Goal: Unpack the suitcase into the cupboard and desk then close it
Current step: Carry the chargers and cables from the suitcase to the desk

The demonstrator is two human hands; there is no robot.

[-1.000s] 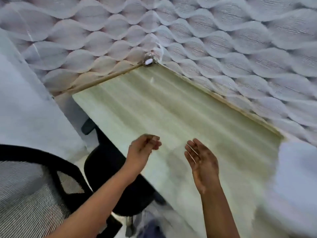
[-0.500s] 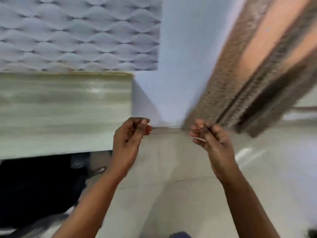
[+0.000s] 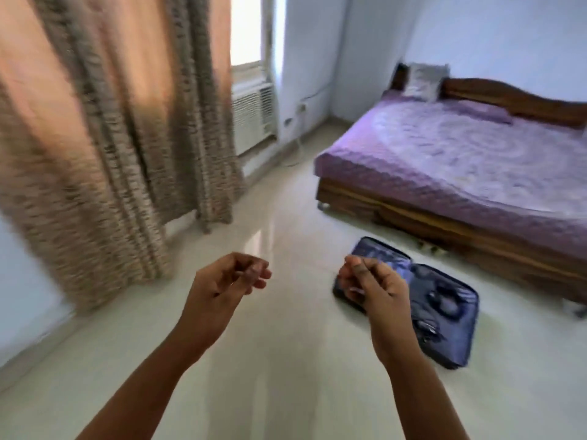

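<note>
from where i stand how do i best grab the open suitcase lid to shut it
A judgement: the suitcase lies open flat on the floor beside the bed, both halves up. Grip the far half's outer edge, near the bed, from above, and fold it toward you. Both hands, left and right, look empty.

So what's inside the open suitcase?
The suitcase lies open on the floor; dark blurred shapes show in its near half. The right hand covers part of the far half.

A wooden bed [image 3: 444,217] covered with a purple bedspread [image 3: 460,154] is set against the far wall, a grey pillow [image 3: 425,81] propped at its head. Beige curtains [image 3: 111,122] are hung left, beside a white air conditioner [image 3: 252,117].
</note>
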